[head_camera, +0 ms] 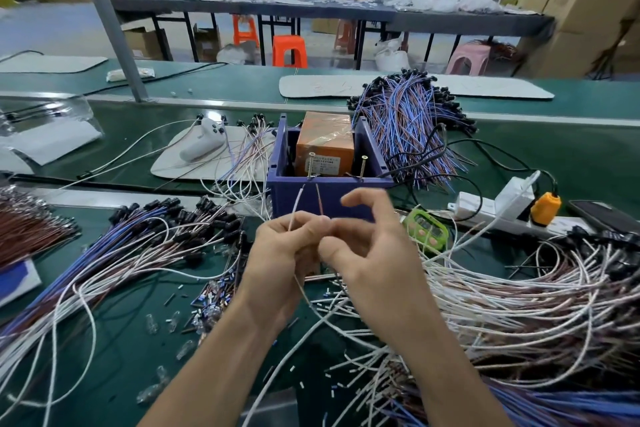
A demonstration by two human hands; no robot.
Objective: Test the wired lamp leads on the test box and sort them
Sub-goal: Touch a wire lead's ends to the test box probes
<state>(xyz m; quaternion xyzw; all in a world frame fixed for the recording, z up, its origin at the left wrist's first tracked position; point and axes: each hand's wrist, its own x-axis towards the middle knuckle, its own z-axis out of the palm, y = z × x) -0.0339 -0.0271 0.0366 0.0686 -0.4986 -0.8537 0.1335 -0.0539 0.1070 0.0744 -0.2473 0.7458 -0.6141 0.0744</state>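
Near the test box point(282, 194) rim, left hand point(287, 250) and right hand point(370, 256), both pinch-tight on one lead point(298, 199).

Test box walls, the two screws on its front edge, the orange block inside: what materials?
Test box: likely moulded plastic, matte purple, uniform colour. Screws: metal, brass-coloured and shiny; plating or solid brass unclear. Orange block: probably a cardboard carton wrapped in glossy clear film, judging by wrinkled reflections.

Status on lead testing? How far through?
Done, probably: a blue-brown bundle stacked behind the test box. In hand: left hand and right hand pinch one lead pair, bare ends up, just short of the box's two screws. Still to do: the loose left pile and right pile, both big.
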